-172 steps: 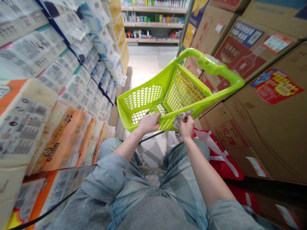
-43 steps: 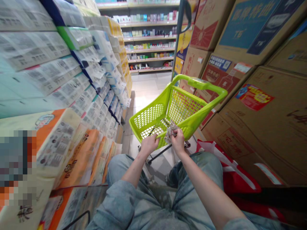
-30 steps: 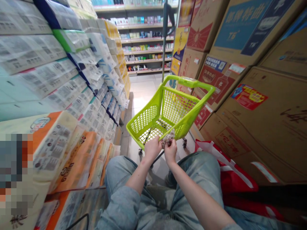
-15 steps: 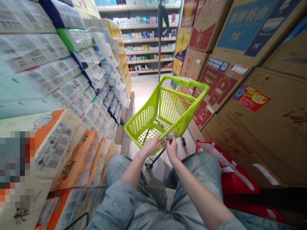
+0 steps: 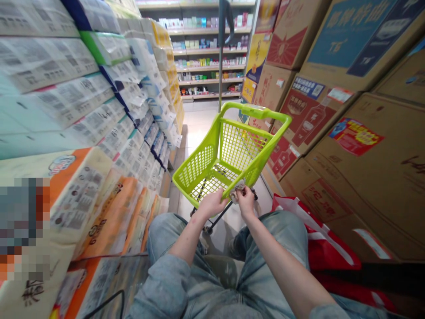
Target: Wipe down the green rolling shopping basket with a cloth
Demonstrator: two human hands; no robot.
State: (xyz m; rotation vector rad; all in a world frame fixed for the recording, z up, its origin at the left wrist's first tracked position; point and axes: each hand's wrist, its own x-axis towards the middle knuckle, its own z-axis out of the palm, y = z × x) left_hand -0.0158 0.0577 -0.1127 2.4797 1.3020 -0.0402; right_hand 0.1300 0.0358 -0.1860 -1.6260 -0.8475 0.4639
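Note:
A lime-green shopping cart (image 5: 229,133) with a plastic mesh basket stands in front of my knees. My left hand (image 5: 212,204) is closed over the basket's near rim, thumb on top. Just right of it, my right hand (image 5: 245,201) pinches a crumpled greyish-white cloth (image 5: 236,191) and presses it against the outside of the same rim. Nothing lies in the part of the basket that shows. The cart's black wheels (image 5: 207,229) rest on the pale floor.
Stacked paper packs (image 5: 96,110) line the left side. Cardboard cartons (image 5: 348,177) rise on the right, with a red bag (image 5: 305,221) beside my right knee. A grey pole (image 5: 221,66) stands behind the cart, and stocked shelves (image 5: 209,55) close off the far end.
My right hand has slid a little to the right along the rim with the cloth. My left hand has shifted slightly right too, and the cart is nearly where it was.

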